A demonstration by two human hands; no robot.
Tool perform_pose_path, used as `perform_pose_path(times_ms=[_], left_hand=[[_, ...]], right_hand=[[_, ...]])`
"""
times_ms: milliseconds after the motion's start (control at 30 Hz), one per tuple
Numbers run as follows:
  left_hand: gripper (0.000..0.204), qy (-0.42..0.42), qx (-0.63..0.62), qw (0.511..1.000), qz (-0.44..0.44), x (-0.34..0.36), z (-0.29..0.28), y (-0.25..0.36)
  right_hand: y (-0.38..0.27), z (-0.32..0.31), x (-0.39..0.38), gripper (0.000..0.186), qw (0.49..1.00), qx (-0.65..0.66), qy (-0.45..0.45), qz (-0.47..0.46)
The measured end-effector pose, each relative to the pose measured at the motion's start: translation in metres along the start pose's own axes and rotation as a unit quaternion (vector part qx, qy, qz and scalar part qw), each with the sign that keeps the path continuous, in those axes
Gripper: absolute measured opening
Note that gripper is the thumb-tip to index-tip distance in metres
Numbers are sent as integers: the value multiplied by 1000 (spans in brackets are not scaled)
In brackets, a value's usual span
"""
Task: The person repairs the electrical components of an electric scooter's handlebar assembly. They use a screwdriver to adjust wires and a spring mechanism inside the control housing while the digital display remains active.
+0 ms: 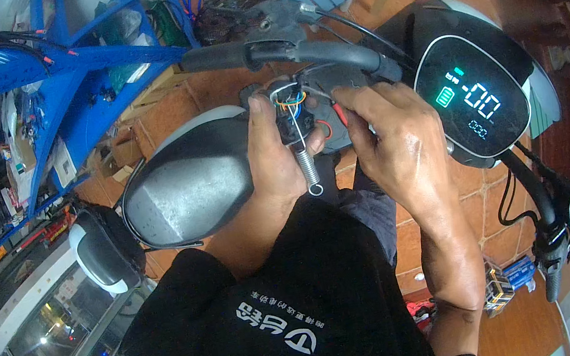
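One gap between black seat [188, 183] and lit display [479, 123] gives working room, handlebar [216, 57] edging the far side. Left hand [275, 161] sits there, grip clamped around a black wired part [293, 115], spring [309, 168] alongside; right hand [397, 129] pinches a thin red tool [340, 114]. Tool tip is hard to make out; part's underside is hidden.

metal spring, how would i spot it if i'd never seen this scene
At the right is the lit display panel; left of it, past the right hand, is the left hand. There, just below the coloured wires in the picture, is the metal spring. Unlike those thin wires, it is a tight silvery coil ending in a round loop.
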State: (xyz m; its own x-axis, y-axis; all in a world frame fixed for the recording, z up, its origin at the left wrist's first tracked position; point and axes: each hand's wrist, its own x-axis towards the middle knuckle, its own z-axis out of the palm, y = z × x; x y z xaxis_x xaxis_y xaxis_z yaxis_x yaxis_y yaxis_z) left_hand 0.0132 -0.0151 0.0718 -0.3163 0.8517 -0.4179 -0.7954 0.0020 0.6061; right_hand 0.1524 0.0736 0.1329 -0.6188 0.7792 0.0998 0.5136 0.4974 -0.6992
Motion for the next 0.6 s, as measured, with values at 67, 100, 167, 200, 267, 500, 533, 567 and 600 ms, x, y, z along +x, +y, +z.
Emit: perform_pose_path(times_ms=[67,100,167,200,267,500,533,567,600], left_hand=[[54,4,40,998,48,2,0,-5],[54,6,61,996,72,2,-1,-7],[53,-10,96,990,104,3,-4,-7],[52,-19,113,986,120,4,-5,-8],[51,-36,109,985,127,6,-12,-10],[55,-43,56,985,158,11,-24,-16],[56,-35,25,988,148,14,-22,-18],[58,-26,-4,990,141,16,-16,-17],[67,-45,-25,991,123,14,-9,-15]], right_hand=[[1,1,5,23,1000,6,6,-1],[0,0,9,25,1000,12,6,10],[1,2,15,27,999,54,-1,2],[5,6,18,28,996,89,-7,-15],[10,18,23,30,989,134,-7,-66],[12,34,29,24,990,128,-52,-22],[9,30,27,25,990,129,-55,-2],[8,30,25,26,989,139,-54,1],[9,31,22,26,987,149,-53,5]])
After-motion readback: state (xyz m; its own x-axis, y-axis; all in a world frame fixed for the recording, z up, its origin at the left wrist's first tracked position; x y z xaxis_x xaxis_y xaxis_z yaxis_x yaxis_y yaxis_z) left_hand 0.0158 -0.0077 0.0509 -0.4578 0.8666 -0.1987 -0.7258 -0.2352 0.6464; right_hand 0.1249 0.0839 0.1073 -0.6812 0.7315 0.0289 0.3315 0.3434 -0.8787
